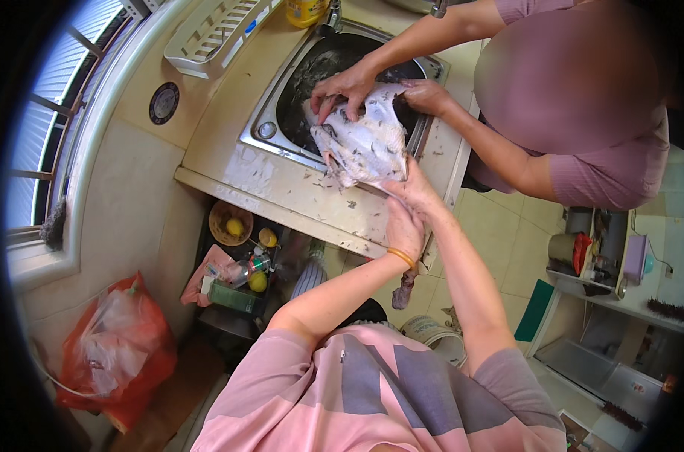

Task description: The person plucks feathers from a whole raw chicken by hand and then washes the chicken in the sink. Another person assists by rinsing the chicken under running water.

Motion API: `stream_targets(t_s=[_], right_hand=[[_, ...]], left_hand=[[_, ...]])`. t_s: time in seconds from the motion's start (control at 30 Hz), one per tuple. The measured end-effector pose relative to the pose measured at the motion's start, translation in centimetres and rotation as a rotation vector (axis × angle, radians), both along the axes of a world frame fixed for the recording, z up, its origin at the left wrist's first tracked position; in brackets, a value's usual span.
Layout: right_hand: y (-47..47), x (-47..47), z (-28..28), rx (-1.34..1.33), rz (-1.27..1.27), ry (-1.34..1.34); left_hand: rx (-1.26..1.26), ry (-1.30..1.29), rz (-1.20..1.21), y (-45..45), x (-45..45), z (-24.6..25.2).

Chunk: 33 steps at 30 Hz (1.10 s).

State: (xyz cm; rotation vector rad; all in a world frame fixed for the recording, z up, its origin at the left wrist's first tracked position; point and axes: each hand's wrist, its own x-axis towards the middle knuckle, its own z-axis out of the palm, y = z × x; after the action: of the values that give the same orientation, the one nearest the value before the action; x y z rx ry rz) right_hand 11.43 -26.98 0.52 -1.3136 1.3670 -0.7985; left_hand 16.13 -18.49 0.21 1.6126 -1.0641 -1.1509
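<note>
A pale, partly plucked bird carcass [370,135] with dark feather bits on its skin lies over the front rim of a steel sink [263,127]. My left hand [407,229], an orange bangle on its wrist, is closed around the bird's neck, which hangs down past the counter edge to the dark head [404,291]. My right hand [412,186] grips the bird just above, where the neck joins the body. Across the sink, a co-worker's hand [344,90] presses on the bird's skin, and their other hand [426,97] holds its far right end.
Loose feathers lie on the wet counter [342,209]. A white plastic rack [206,51] and a yellow bottle [307,12] stand behind. Left below are a basket [217,226] with yellow fruit and a red plastic bag [121,350]. A white bucket [446,342] stands on the floor.
</note>
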Motion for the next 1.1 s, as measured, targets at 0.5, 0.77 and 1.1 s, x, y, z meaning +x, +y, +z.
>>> stream_targets(t_s=[0.5,0.77,1.1], right_hand=[[-0.4,-3.4,4.3,0.063,0.288,0.234],[-1.5,-5.4,3.5,0.061,0.299,-0.002],[-0.8,-6.1,2.2,0.088,0.234,-0.104]], left_hand=[[-0.387,-0.694,0.054,-13.0,17.5,-1.0],[0.006,-0.374,-0.263,-16.1,18.5,-4.2],[0.370,0.752,-0.117,-17.6,17.8,-5.0]])
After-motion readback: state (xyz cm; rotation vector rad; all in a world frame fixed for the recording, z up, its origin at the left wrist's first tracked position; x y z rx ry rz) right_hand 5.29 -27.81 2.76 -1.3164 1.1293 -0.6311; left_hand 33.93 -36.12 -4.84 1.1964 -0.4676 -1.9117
